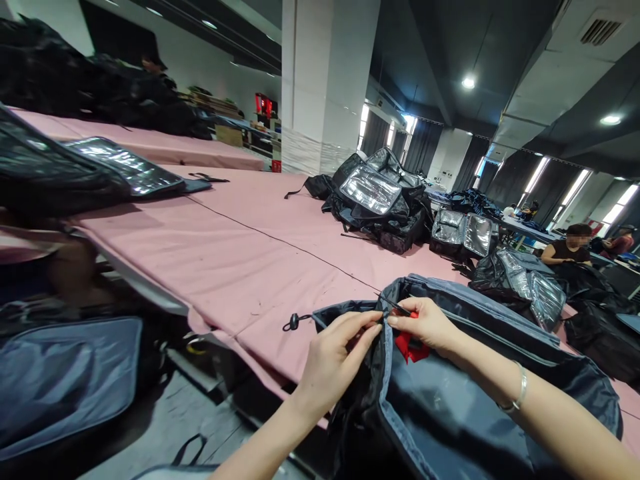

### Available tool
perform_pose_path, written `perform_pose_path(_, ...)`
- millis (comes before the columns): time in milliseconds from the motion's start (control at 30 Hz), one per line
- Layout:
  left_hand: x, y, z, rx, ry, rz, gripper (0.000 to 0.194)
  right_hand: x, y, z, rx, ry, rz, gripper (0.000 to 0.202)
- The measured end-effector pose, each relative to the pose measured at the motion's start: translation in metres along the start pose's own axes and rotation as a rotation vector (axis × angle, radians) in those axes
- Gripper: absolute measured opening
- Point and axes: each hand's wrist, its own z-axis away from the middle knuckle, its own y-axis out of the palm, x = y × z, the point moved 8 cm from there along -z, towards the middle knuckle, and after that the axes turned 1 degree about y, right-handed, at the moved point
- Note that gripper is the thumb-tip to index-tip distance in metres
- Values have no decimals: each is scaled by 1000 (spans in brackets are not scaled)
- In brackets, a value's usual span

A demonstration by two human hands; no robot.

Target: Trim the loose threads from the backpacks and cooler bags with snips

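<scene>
An open black bag (pixel 440 407) with grey lining stands at the edge of the pink-covered table (pixel 240 267). At its upper left corner, my left hand (pixel 330 353) pinches the bag's bound edge between thumb and fingers. Close beside it, my right hand (pixel 425 325) is closed around small dark thread snips (pixel 393 304), whose pointed blades reach toward that corner. Red cloth (pixel 411 347) hangs below the right-hand fingers, over the lining. A black cord lock (pixel 294 322) on a loop sticks out from the bag's left side. Fingers hide the exact spot being touched.
Bags with silver lining (pixel 373 190) are piled farther along the table. Another bag (pixel 70 380) lies at lower left, and one (pixel 60 160) rests on the table's left end. A white pillar (pixel 327 80) rises behind. A person (pixel 575 247) sits at right.
</scene>
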Motion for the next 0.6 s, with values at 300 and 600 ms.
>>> perform_pose_path(300, -23, 3, -4, -16, 218, -233, 14, 3, -2, 3, -45, 7, 23, 46)
perform_pose_path(600, -18, 5, 7, -117, 142, -230, 10, 20, -15, 9, -135, -67, 539, 22)
